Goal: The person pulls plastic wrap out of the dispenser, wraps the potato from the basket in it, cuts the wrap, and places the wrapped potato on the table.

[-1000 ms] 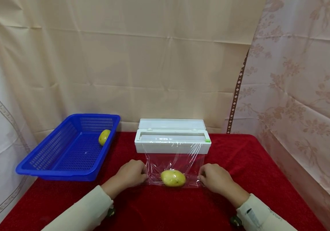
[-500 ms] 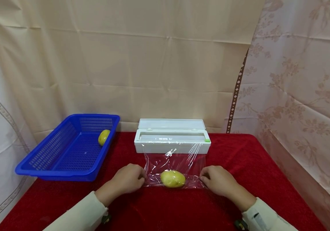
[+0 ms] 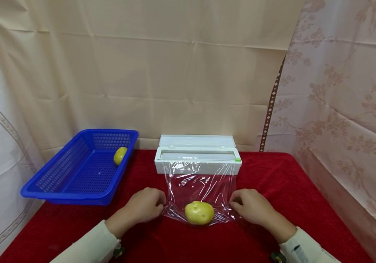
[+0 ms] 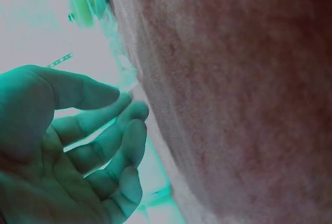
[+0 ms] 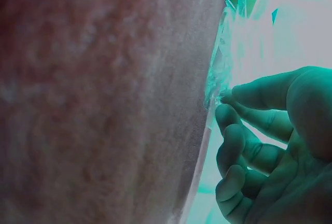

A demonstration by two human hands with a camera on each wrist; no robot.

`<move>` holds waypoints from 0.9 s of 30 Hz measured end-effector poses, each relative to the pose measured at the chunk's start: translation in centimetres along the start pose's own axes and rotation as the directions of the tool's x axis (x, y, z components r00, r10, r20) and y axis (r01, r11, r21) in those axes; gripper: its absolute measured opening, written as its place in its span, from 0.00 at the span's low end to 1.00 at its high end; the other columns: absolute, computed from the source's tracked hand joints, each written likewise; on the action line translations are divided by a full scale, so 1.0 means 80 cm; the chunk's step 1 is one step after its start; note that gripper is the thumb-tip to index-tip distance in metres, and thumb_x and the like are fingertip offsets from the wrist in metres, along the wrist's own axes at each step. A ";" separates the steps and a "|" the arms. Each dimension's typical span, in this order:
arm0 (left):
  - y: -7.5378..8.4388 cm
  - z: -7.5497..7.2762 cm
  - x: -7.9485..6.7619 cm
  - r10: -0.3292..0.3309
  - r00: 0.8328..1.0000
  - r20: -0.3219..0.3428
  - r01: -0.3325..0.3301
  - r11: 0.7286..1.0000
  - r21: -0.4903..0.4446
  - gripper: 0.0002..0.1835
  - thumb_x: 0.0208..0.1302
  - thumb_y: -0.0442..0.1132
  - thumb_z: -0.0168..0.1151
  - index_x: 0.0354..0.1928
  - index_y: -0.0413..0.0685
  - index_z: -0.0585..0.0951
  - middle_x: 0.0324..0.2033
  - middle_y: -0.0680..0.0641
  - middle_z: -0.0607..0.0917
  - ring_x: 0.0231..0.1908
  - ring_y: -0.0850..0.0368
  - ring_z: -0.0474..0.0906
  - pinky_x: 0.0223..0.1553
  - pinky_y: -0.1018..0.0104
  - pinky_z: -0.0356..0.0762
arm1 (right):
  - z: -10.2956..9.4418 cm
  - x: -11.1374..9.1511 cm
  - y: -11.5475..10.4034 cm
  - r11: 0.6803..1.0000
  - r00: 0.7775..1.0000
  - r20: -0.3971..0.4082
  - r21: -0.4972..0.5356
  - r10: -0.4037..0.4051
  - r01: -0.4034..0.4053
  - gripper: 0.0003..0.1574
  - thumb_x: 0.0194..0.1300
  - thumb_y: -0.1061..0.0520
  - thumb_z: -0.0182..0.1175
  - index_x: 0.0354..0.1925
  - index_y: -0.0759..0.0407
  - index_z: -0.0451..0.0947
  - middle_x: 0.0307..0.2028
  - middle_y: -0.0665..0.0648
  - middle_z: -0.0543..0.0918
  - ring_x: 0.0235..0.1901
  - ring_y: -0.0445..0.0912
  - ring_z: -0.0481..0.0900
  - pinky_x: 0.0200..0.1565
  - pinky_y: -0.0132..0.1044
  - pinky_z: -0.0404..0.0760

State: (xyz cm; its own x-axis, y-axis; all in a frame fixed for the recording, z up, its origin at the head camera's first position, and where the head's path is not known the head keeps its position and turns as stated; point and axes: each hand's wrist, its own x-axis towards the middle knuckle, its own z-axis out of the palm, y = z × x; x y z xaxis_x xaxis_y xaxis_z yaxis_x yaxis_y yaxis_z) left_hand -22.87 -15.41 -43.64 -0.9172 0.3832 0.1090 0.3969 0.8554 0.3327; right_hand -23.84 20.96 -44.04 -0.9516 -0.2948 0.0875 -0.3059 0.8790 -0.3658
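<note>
A sheet of clear cling film (image 3: 196,186) stretches from a white dispenser box (image 3: 198,166) toward me, wrinkled and shiny. On the film's near part lies a yellow potato (image 3: 199,213), between my two hands. My left hand (image 3: 145,204) pinches the film's near left corner between thumb and fingertips. My right hand (image 3: 252,206) pinches the near right corner in the same way. In both wrist views the thumb meets the index fingertip at the film's edge, and the other fingers are loosely curled.
A blue plastic basket (image 3: 56,197) stands at the left, with another potato (image 3: 120,156) inside its right end. The dispenser's clear lid (image 3: 197,140) is raised at the back. Red cloth (image 3: 188,244) covers the table, and a beige curtain (image 3: 175,73) hangs behind it.
The potato has turned and moved toward me, along with the film's near edge. My hands have shifted slightly apart and toward me, still pinching the film.
</note>
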 end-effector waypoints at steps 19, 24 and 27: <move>0.079 0.026 0.006 0.441 0.895 -0.064 -0.419 0.881 0.218 0.22 0.56 0.57 0.78 0.46 0.59 0.80 0.44 0.57 0.82 0.40 0.62 0.80 0.42 0.62 0.79 | 0.016 -0.025 -0.080 0.849 0.849 -0.058 -0.091 -0.526 0.520 0.25 0.46 0.51 0.83 0.37 0.43 0.77 0.47 0.41 0.74 0.43 0.36 0.72 0.44 0.30 0.79; 0.075 0.028 0.010 0.439 0.896 -0.072 -0.422 0.890 0.174 0.17 0.58 0.52 0.78 0.43 0.58 0.82 0.40 0.58 0.83 0.36 0.64 0.80 0.41 0.64 0.81 | 0.019 -0.022 -0.081 0.844 0.844 -0.053 -0.099 -0.534 0.528 0.26 0.47 0.52 0.83 0.40 0.44 0.78 0.45 0.42 0.74 0.40 0.35 0.72 0.41 0.29 0.78; 0.073 0.025 0.012 0.424 0.904 -0.051 -0.418 0.903 0.099 0.15 0.59 0.50 0.78 0.43 0.58 0.82 0.40 0.59 0.83 0.37 0.66 0.79 0.43 0.67 0.81 | 0.017 -0.019 -0.080 0.843 0.844 -0.045 -0.101 -0.535 0.529 0.26 0.48 0.50 0.83 0.42 0.44 0.78 0.43 0.42 0.75 0.37 0.34 0.71 0.39 0.29 0.77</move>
State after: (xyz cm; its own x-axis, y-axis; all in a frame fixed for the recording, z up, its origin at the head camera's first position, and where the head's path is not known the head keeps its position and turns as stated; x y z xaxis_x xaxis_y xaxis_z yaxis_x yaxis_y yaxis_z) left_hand -21.36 -9.33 -43.43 -0.6628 0.6914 0.2875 0.7452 0.6470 0.1618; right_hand -20.39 15.26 -43.11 -0.6410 -0.7019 0.3106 -0.7639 0.6229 -0.1688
